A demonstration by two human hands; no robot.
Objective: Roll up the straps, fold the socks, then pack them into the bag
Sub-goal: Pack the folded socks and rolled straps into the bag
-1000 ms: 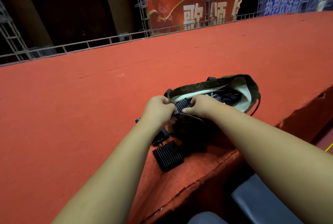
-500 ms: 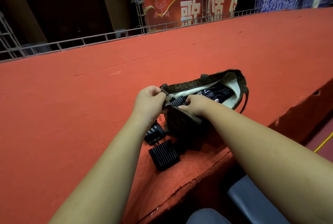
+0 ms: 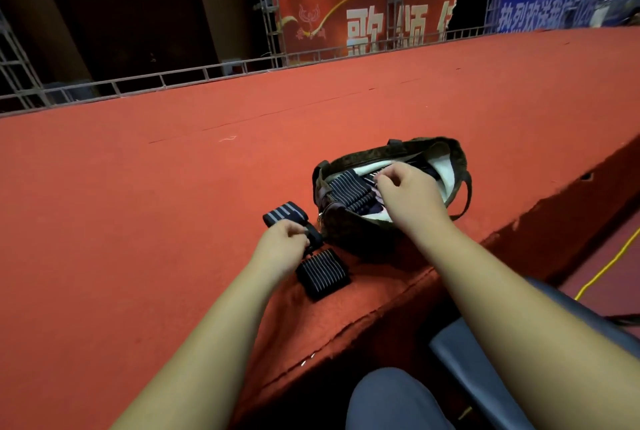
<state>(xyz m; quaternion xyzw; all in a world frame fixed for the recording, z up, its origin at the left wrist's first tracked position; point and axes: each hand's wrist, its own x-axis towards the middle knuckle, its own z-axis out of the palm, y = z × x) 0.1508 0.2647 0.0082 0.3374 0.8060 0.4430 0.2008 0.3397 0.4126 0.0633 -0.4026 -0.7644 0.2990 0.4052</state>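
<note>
Head camera, as I monitor remotely: the person's left hand (image 3: 282,244) pinches the dark end of a striped strap (image 3: 282,216) that lies on the red carpet (image 3: 138,204), at about 9 o'clock from the brown bag (image 3: 349,232). A rolled strap (image 3: 323,273) rests on the carpet at 7 o'clock from the bag, just beside the left hand and near the platform's edge. The bag sits open with its pale lining showing, and a striped roll (image 3: 348,191) is tucked into its 9 o'clock end. The right hand (image 3: 410,192) hangs over the bag's mouth, fingers curled; I cannot tell whether it holds anything. A grey chair (image 3: 485,360) shows at 5 o'clock of my view.
</note>
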